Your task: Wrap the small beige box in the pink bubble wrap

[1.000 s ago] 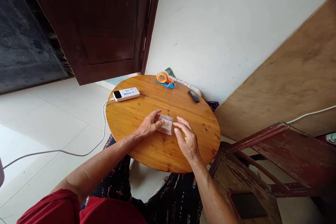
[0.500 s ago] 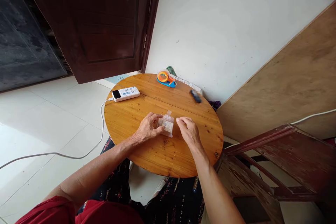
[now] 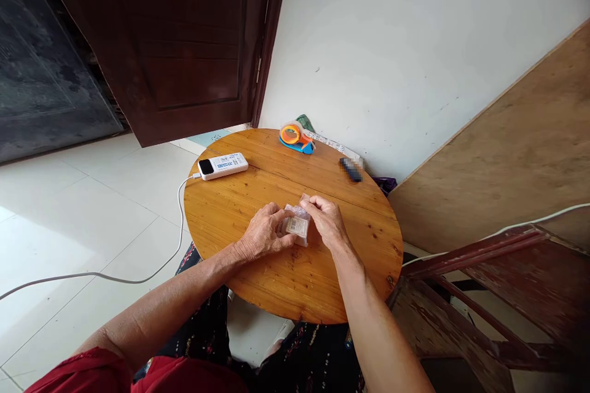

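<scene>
A small bubble-wrapped package point(image 3: 296, 226) with a pale printed label lies near the middle of the round wooden table point(image 3: 258, 187). My left hand point(image 3: 267, 230) grips it from the left, index finger and thumb on its edges. At the package's far end, my right hand point(image 3: 326, 220) pinches a short clear strip of tape point(image 3: 305, 198) between thumb and fingers. The fingertips hide part of that strip, so whether it is stuck down there cannot be told.
Farther back stands an orange and blue tape dispenser point(image 3: 296, 137). A white power bank point(image 3: 223, 166) with a cable point(image 3: 180, 221) lies on the left. A dark blurred object point(image 3: 351, 169) sits back right. A white wall point(image 3: 369, 43) and dark red door point(image 3: 184, 43) rise behind.
My right hand has moved left and slightly up to the package's far end and now pinches the tape strip there. My left hand stays on the package. The view has shifted slightly.
</scene>
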